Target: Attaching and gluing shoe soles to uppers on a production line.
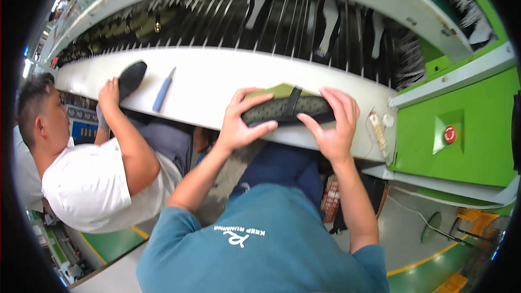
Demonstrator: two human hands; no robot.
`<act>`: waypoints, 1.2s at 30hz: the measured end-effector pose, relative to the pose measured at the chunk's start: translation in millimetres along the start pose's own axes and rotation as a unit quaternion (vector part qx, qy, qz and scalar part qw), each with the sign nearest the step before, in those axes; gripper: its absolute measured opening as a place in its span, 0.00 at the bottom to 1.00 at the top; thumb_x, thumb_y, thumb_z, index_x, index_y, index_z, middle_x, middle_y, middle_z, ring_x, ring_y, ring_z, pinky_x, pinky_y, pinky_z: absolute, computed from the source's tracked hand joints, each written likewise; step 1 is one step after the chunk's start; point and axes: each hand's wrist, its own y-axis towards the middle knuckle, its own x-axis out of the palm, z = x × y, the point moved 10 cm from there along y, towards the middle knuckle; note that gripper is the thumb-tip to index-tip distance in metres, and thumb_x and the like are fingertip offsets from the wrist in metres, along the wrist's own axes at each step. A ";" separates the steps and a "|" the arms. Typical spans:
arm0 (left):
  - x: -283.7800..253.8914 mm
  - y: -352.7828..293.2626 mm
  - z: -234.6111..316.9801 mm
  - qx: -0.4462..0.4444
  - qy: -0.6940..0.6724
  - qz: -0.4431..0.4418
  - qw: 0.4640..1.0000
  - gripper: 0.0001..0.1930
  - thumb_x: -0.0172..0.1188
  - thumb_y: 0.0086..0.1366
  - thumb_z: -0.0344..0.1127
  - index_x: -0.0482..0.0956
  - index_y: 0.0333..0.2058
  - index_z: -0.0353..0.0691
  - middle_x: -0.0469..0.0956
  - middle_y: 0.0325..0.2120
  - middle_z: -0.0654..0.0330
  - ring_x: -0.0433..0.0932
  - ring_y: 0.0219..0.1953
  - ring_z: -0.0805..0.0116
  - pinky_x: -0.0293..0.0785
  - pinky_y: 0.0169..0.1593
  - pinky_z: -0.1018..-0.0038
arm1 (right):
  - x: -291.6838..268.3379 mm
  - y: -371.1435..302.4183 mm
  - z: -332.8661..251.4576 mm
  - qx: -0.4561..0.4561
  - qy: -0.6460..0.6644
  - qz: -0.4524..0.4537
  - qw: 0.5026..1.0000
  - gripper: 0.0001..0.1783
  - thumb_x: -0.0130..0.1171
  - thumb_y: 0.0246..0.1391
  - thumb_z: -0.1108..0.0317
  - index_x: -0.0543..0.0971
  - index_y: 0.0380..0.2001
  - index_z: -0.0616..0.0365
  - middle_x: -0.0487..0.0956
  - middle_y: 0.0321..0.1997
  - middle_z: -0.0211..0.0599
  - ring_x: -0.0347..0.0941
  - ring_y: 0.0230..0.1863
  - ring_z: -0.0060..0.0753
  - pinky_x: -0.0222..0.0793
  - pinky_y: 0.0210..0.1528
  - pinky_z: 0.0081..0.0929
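Observation:
Between my two hands, above the near edge of a white worktop (211,70), is a shoe (271,110) with a dark olive, dotted surface, a black rim and a black strap across its middle. An olive-green part stands up behind it. My left hand (242,120) is closed around its left end, fingers over the far side and thumb on the near edge. At the other end my right hand (336,123) grips it, its thumb pressing near the strap and its fingers over the top. The shoe's underside is hidden.
A blue-handled pointed tool (163,93) lies left on the worktop. Beyond it, a co-worker (97,168) holds a black sole (132,80). Metal rods (282,16) carry shoe parts behind the worktop. To the right are a wound spool (378,130) and a green machine (418,152) with a red button.

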 end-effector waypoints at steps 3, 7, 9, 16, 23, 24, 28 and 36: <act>-2.8 -6.5 -18.0 -0.062 -0.095 0.056 0.992 0.29 0.82 0.51 0.39 0.89 0.52 0.38 0.80 0.55 0.47 0.78 0.62 0.51 0.72 0.68 0.60 | -36.9 -29.9 45.3 0.084 0.017 0.135 0.987 0.26 0.77 0.56 0.67 0.81 0.56 0.60 0.80 0.58 0.43 0.75 0.60 0.48 0.67 0.68 0.46; -17.1 -21.2 -25.6 -0.102 -0.227 0.126 0.960 0.26 0.79 0.50 0.36 0.89 0.49 0.32 0.80 0.57 0.46 0.78 0.61 0.54 0.70 0.68 0.62 | -64.1 -62.6 79.8 0.158 0.016 0.198 0.967 0.22 0.71 0.60 0.71 0.80 0.57 0.62 0.79 0.57 0.44 0.76 0.59 0.47 0.69 0.67 0.43; -40.6 -15.1 -17.9 -0.058 -0.279 0.167 0.944 0.28 0.77 0.50 0.39 0.87 0.49 0.31 0.79 0.59 0.44 0.78 0.61 0.52 0.69 0.70 0.60 | -60.8 -68.6 89.2 0.174 0.012 0.172 0.970 0.21 0.69 0.61 0.72 0.80 0.56 0.63 0.79 0.55 0.44 0.76 0.57 0.45 0.70 0.65 0.42; -179.1 86.3 135.2 0.301 -0.134 0.395 0.858 0.25 0.77 0.52 0.33 0.85 0.50 0.34 0.78 0.62 0.42 0.76 0.66 0.49 0.65 0.74 0.54 | -49.1 -61.4 88.1 0.189 0.023 0.129 0.973 0.18 0.65 0.64 0.75 0.80 0.56 0.63 0.80 0.49 0.41 0.79 0.50 0.37 0.73 0.60 0.36; -216.3 286.4 201.7 0.404 0.338 0.366 0.767 0.25 0.84 0.55 0.50 0.92 0.50 0.52 0.76 0.62 0.52 0.78 0.62 0.52 0.76 0.67 0.60 | -49.5 -67.6 94.9 0.209 0.051 0.145 0.966 0.16 0.67 0.62 0.76 0.82 0.53 0.62 0.80 0.40 0.39 0.81 0.40 0.37 0.78 0.48 0.33; -223.3 323.6 184.4 0.377 0.380 0.315 0.784 0.24 0.82 0.57 0.52 0.92 0.51 0.52 0.76 0.63 0.53 0.78 0.63 0.52 0.76 0.66 0.60 | -45.4 -66.1 93.3 0.209 0.046 0.127 0.968 0.15 0.67 0.62 0.76 0.82 0.52 0.62 0.80 0.38 0.38 0.81 0.39 0.36 0.78 0.47 0.33; -231.3 406.8 76.3 0.222 0.432 0.110 0.867 0.22 0.72 0.68 0.56 0.92 0.51 0.48 0.77 0.67 0.54 0.81 0.64 0.55 0.77 0.65 0.60 | -37.8 -62.2 90.8 0.209 0.039 0.099 0.972 0.13 0.67 0.62 0.75 0.83 0.49 0.61 0.81 0.38 0.39 0.82 0.38 0.36 0.79 0.45 0.34; -331.2 468.7 -28.1 0.022 0.380 0.236 0.894 0.32 0.64 0.71 0.65 0.86 0.59 0.44 0.88 0.52 0.50 0.86 0.55 0.54 0.78 0.60 0.63 | -39.7 -64.3 97.4 0.219 0.002 0.097 0.971 0.11 0.68 0.61 0.75 0.85 0.47 0.61 0.81 0.37 0.37 0.81 0.38 0.34 0.78 0.45 0.31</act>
